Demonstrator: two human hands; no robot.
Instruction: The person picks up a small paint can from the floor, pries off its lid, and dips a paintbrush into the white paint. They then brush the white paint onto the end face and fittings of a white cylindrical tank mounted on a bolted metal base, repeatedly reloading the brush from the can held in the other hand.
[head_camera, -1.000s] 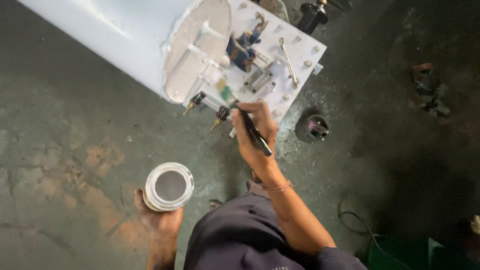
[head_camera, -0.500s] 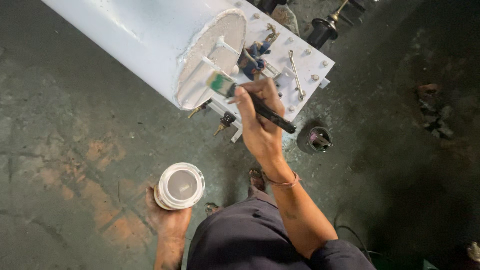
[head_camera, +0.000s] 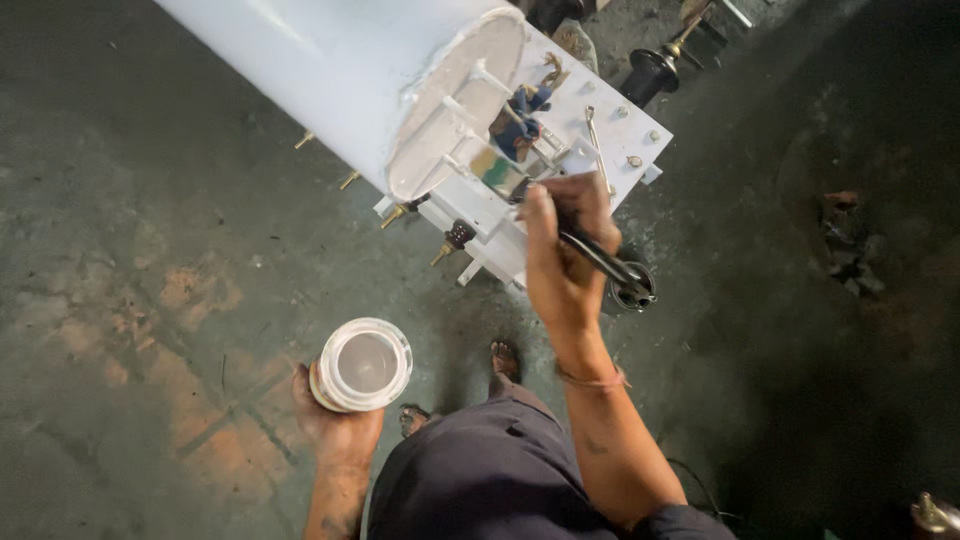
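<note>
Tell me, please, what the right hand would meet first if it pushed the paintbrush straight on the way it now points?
Most likely the white end plate of the big cylinder: the right hand aims the paintbrush up-left, bristles already at the plate beside the blue fitting. Depth is hard to judge from above.

tank (head_camera: 340, 70) on its side on floor (head_camera: 120, 250), upper centre | plate (head_camera: 590, 150) at tank's right end | right hand (head_camera: 560, 260) with brush (head_camera: 560, 225) before plate, bristles on it | left hand (head_camera: 335, 425) lower left, cup (head_camera: 362, 365) in it | insulator (head_camera: 655, 70) behind plate | foot (head_camera: 503, 358) between hands
</note>
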